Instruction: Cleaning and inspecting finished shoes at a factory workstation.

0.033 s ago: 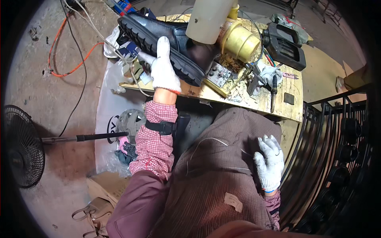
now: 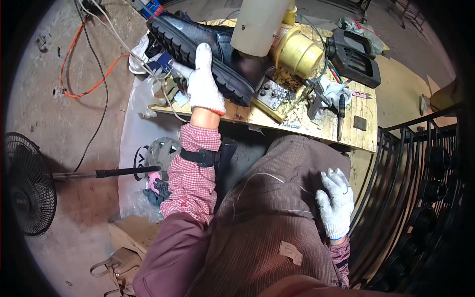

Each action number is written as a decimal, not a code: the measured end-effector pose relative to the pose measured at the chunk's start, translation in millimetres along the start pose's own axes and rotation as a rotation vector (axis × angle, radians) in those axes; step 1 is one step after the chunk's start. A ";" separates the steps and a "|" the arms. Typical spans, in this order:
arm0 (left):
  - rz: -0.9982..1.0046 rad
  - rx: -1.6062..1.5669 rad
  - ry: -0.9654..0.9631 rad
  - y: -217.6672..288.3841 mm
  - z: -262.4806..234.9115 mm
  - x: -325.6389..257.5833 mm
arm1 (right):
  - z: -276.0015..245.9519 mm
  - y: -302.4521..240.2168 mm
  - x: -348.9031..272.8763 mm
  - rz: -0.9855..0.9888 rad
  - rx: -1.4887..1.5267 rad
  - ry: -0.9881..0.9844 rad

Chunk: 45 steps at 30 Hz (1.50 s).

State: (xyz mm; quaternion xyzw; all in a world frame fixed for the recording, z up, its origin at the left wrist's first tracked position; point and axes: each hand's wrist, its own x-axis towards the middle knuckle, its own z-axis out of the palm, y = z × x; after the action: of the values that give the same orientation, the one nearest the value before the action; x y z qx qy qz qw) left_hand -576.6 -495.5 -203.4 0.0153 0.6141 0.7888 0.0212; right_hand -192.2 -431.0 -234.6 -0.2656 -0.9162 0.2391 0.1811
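Note:
A black leather shoe (image 2: 224,44) with a thick ridged sole lies tilted on its side over the far left of the wooden table. My left hand (image 2: 204,86), in a white knit glove, grips it by the sole with the thumb laid along it; the other fingers are partly hidden beneath. The shoe's right end sits close to a pale cylinder (image 2: 258,30) and a yellow round fitting (image 2: 302,52). In a matching glove, my right hand (image 2: 336,203) rests on the brown apron (image 2: 267,232) over my lap, fingers stretched out and holding nothing.
Scraps litter the wooden table (image 2: 307,126) around a small control box (image 2: 272,96). A dark-handled tool (image 2: 341,116) and black plastic blocks (image 2: 354,57) lie to the right. A floor fan (image 2: 29,183) stands left, a black metal rack (image 2: 410,163) right. Cables hang at the upper left.

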 end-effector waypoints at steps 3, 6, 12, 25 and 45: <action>-0.021 0.023 -0.085 6.1 -0.3 10.0 | -3.1 -5.4 4.5 -0.025 -0.008 -0.010; -0.023 0.045 -0.065 -3.4 -5.3 17.6 | -5.0 -12.0 23.2 -0.082 0.013 -0.020; -0.093 -0.122 -0.080 -6.9 -27.3 -26.0 | 5.3 -49.3 109.7 -0.481 -0.021 0.138; 0.011 0.127 -0.029 -5.1 -30.0 -41.1 | 26.8 -5.1 79.1 -0.463 0.566 -0.787; -0.010 0.063 0.033 -17.0 -35.6 -53.2 | 7.5 -55.4 100.6 -0.511 0.075 0.113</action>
State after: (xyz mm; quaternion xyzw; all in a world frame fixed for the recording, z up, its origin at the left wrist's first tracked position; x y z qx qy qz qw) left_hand -525.0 -528.6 -228.5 0.0002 0.6391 0.7690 0.0145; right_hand -297.6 -417.2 -190.5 -0.0314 -0.9325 0.2042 0.2963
